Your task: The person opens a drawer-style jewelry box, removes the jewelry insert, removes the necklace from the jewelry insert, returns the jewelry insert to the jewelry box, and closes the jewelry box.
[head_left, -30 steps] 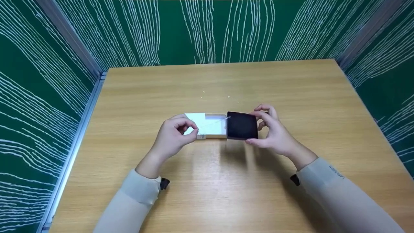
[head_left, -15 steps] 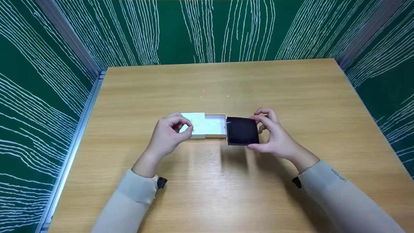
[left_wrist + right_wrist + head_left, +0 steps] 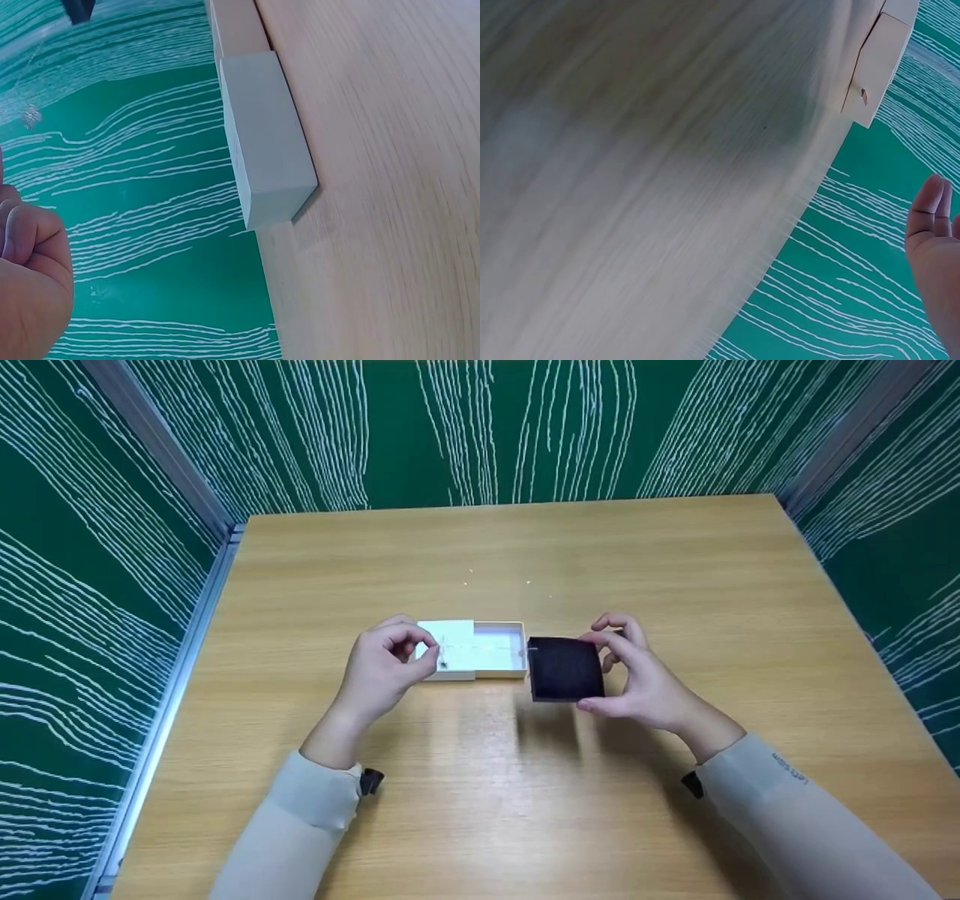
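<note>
Table: I see a light wooden table (image 3: 525,795) with smooth grain, ringed by green panels with white wavy lines (image 3: 90,607).
Box: a shallow cream rectangular cardboard box (image 3: 480,659) lies mid-table, part covered by a white card; a thin chain lies inside.
Pad: a black square velvety pad (image 3: 566,669) sits just right of the box.
Right hand (image 3: 637,682): pinches the pad's edges.
Left hand (image 3: 382,669): fingers curled, pinched at the box's left end.

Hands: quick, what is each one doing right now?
Left hand: fingers curled, pinching something small at the white box; what, cannot be told.
Right hand: holds the black pad.
</note>
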Action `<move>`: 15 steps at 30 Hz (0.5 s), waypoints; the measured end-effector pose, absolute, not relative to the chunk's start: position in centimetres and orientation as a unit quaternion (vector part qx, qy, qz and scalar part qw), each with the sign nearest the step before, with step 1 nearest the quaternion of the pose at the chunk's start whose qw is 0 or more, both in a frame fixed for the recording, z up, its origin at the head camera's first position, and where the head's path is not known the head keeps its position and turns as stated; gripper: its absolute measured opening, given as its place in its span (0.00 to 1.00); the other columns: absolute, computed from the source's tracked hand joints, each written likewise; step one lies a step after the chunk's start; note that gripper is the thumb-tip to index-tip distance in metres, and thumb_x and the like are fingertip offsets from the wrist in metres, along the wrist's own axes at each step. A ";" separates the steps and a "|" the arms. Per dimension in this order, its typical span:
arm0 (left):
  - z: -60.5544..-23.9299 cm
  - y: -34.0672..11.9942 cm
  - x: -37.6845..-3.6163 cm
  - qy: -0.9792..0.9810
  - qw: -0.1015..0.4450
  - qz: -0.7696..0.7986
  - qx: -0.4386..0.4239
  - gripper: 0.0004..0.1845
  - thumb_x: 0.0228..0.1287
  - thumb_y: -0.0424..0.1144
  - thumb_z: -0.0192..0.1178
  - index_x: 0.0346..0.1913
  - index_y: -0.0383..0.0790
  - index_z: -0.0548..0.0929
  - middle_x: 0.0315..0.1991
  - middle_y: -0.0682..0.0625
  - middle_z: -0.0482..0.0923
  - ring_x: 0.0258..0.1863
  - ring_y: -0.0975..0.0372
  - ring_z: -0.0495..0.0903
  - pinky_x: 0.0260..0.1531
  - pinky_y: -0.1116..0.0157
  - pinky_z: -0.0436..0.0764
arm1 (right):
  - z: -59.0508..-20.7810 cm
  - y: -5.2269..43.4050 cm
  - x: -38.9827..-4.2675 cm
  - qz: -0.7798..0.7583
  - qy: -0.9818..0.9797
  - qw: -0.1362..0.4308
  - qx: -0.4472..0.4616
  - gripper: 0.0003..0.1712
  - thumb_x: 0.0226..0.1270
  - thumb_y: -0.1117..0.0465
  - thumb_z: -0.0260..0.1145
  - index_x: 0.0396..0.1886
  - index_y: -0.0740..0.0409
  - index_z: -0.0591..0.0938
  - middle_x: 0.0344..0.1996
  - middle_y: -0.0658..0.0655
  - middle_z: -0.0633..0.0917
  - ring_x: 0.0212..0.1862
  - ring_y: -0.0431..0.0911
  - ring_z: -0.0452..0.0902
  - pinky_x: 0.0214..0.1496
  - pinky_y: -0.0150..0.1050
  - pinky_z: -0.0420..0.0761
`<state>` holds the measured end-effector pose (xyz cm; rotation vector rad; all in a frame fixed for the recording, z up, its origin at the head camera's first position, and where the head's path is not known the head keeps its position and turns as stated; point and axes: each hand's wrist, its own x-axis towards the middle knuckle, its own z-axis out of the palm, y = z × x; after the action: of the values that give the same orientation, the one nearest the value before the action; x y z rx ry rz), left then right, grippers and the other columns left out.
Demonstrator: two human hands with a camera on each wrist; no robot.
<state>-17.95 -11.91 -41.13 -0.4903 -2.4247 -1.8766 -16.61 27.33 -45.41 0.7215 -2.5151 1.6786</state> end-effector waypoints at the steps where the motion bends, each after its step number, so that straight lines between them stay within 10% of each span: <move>1: -41.1 -11.9 -18.0 -0.781 0.019 -0.605 -0.156 0.02 0.70 0.30 0.74 0.39 0.39 0.93 0.34 0.55 0.76 0.37 0.46 0.71 0.37 0.71 0.68 | -45.4 27.4 -16.6 0.539 -0.810 0.016 0.231 0.47 0.46 0.70 0.90 0.71 0.64 0.84 0.71 0.60 0.67 0.62 0.46 0.70 0.55 0.35 0.75; 15: -41.2 -12.2 -18.2 -0.785 0.067 -0.602 -0.126 0.06 0.67 0.26 0.73 0.36 0.40 0.93 0.34 0.55 0.74 0.36 0.58 0.69 0.35 0.71 0.65 | -45.9 28.0 -16.4 0.525 -0.822 0.021 0.221 0.46 0.49 0.70 0.91 0.71 0.63 0.84 0.71 0.60 0.67 0.52 0.53 0.71 0.53 0.37 0.76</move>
<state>-18.15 -12.21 -41.20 -0.3811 -2.3678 -1.8163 -16.43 28.01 -45.87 0.6841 -2.5479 1.6279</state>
